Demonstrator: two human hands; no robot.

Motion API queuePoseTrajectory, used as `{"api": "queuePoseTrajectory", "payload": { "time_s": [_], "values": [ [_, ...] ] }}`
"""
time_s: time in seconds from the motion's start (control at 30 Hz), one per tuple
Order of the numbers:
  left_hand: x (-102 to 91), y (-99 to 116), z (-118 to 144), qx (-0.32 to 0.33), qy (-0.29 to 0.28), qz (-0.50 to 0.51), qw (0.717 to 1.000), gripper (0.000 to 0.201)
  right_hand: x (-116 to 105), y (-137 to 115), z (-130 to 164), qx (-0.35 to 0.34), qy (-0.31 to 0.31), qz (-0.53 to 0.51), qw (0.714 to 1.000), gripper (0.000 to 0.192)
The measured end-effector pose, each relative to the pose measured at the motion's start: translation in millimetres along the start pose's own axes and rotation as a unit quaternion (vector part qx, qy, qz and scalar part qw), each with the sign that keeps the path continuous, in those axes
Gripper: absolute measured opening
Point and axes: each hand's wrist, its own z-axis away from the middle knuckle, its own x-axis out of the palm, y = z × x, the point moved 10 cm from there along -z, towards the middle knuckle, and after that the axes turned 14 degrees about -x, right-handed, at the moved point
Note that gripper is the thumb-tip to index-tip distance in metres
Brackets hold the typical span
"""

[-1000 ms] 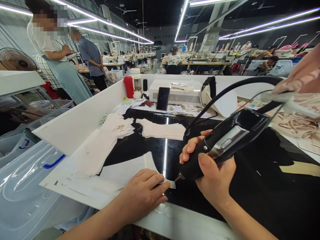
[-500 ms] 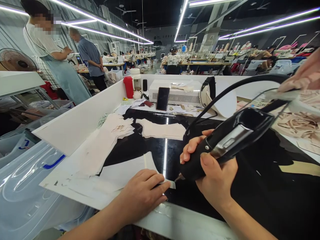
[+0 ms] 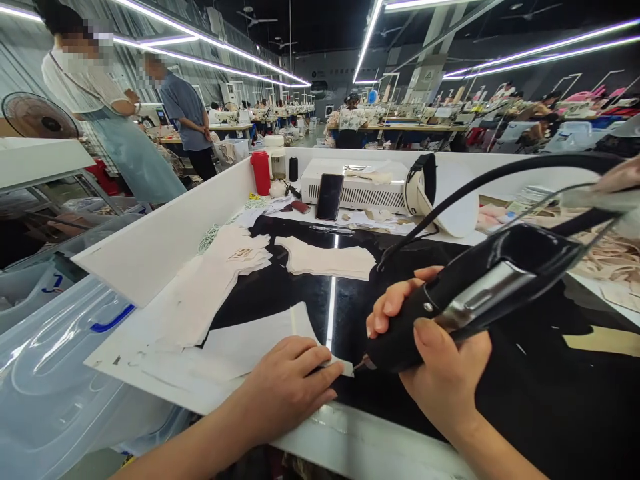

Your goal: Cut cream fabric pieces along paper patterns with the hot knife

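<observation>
My right hand [image 3: 433, 360] grips a black corded hand tool [image 3: 475, 293] with a silver panel; its metal tip [image 3: 361, 365] points down at the corner of a white fabric piece [image 3: 260, 337] lying on the glossy black tabletop [image 3: 525, 387]. My left hand [image 3: 290, 383] lies flat on that white piece near its right corner, fingers spread and pressing it down. The tool's black cable [image 3: 480, 183] arcs up and off to the right.
More pale fabric pieces [image 3: 327, 260] and a stack [image 3: 215, 280] lie further back. A white machine [image 3: 360, 187] with a phone [image 3: 330, 197] leaning on it, a red bottle [image 3: 261, 172] and a white partition wall [image 3: 165, 233] border the table. Clear plastic bins [image 3: 55, 360] stand left. Two people stand at back left.
The view has shifted slightly. The tool and my right hand have moved a little to the right and down; my left hand stays on the white piece.
</observation>
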Motion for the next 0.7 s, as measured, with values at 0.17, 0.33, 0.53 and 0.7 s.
{"api": "queuePoseTrajectory", "payload": {
  "time_s": [0.17, 0.33, 0.53, 0.7],
  "values": [
    [1.6, 0, 0, 0.0, -0.004, 0.001, 1.0, 0.025, 2, 2, 3, 0.004, -0.002, 0.004, 1.0, 0.034],
    [1.5, -2, 1, 0.002, -0.007, 0.013, 1.0, 0.024, 0, 1, 3, 0.002, -0.002, -0.005, 1.0, 0.035],
    [4.1, -8, 8, -0.003, -0.012, 0.019, 1.0, 0.023, -8, -1, 2, 0.002, -0.006, -0.001, 1.0, 0.037],
    [3.2, -10, 8, -0.008, -0.009, 0.029, 1.0, 0.023, -11, -3, 0, 0.004, -0.003, 0.004, 1.0, 0.038]
  ]
}}
